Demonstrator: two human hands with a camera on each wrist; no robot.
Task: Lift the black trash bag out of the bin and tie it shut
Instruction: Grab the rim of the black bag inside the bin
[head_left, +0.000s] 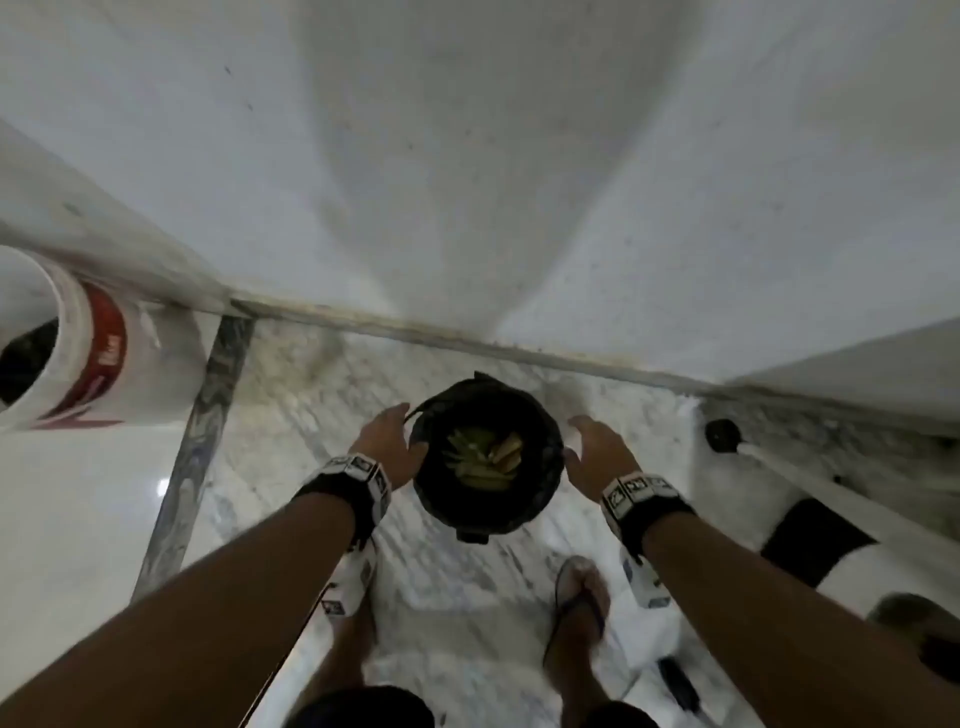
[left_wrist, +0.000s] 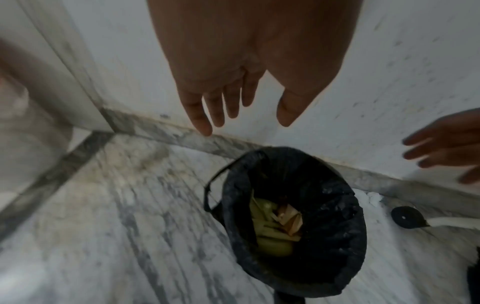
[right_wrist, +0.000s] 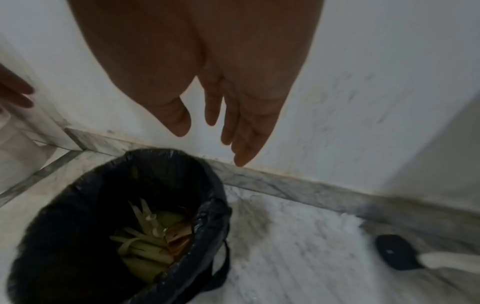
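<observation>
A small round bin lined with a black trash bag (head_left: 540, 431) (left_wrist: 335, 207) (right_wrist: 78, 205) stands on the marble floor by the wall. The bag's edge is folded over the bin's rim, and a loop handle (left_wrist: 207, 193) hangs at its left side. Green peels and brown scraps (head_left: 480, 457) (left_wrist: 275, 228) (right_wrist: 150, 240) lie inside. My left hand (head_left: 387, 439) (left_wrist: 233, 102) hovers open just left of the rim, fingers spread. My right hand (head_left: 597, 452) (right_wrist: 223, 115) hovers open just right of it. Neither hand holds anything.
A white bucket with a red band (head_left: 67, 343) stands at the left by a doorway. A white-handled tool with a black round end (head_left: 723, 435) (left_wrist: 407, 220) (right_wrist: 397, 252) lies on the floor to the right. My sandalled feet (head_left: 582, 597) stand just before the bin.
</observation>
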